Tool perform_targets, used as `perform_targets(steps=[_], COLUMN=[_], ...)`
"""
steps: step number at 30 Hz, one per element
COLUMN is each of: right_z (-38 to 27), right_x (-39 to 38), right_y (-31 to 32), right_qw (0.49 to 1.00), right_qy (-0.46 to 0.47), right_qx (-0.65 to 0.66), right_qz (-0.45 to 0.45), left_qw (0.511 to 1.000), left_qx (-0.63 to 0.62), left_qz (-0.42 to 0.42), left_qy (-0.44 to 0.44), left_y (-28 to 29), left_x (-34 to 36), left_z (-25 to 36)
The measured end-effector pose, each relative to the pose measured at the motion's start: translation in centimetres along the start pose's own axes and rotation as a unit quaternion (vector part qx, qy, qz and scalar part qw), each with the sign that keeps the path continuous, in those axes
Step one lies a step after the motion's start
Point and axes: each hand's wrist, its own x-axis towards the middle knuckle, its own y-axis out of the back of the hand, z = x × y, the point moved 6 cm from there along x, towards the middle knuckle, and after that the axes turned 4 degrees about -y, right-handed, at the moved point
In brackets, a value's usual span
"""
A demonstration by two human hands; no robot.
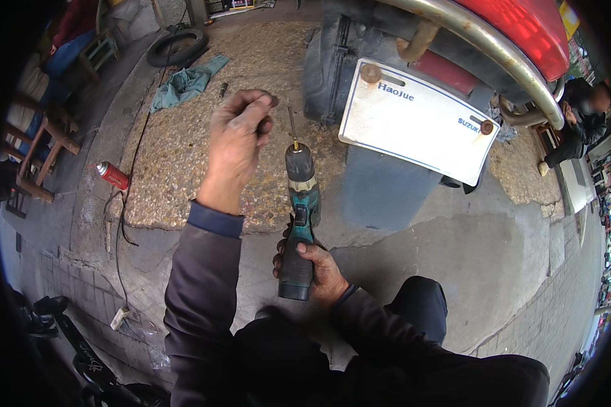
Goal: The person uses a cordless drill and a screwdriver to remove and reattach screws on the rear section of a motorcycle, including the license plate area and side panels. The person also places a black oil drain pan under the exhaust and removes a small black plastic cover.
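A teal and black cordless drill [301, 210] lies in my right hand [322, 271], which is wrapped round its black handle end. From the chuck a thin bit [292, 125] points away from me. Just left of the bit's tip, my left hand [241, 129] is closed in a pinch. A small dark piece [273, 101] shows at its fingertips, too small to name. To the right, a white plate [421, 122] hangs at the rear of a motorcycle, with a rusty round fastener [370, 73] at its upper left and another rusty fastener [486, 127] at its right end.
A bent metal rail [482, 34] and red tail light [523, 27] overhang the plate. On the ground lie a tyre [176, 47], a teal cloth [189, 85], a red spray can [113, 175] and a dark cable [132, 146]. People sit at both sides.
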Motion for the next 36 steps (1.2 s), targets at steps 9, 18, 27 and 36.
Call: perform_targets(steps=[9,18,27,36], right_z=[-0.7,-0.2,-0.8,-2.0], right_x=[0.8,1.7,3.1,3.3], right_y=[-1.3,-1.0,-2.1,-4.8], right_qw=[0.998,0.998,0.992,0.995], right_qy=[0.054,0.021,0.110,0.042], right_qx=[-0.011,-0.006,-0.040,0.011], right_qz=[0.043,0.067,0.056,0.086], left_qw=[0.986,0.994,0.990,0.970], left_qx=[-0.156,-0.054,0.059,0.199], left_qz=[-0.052,-0.088,-0.106,-0.125], left_qy=[0.021,-0.027,-0.064,-0.068], left_y=[-2.3,-1.4,-3.9,-10.0], left_x=[1.7,2.7,2.9,2.8], left_z=[-0.2,0.6,1.3,1.3])
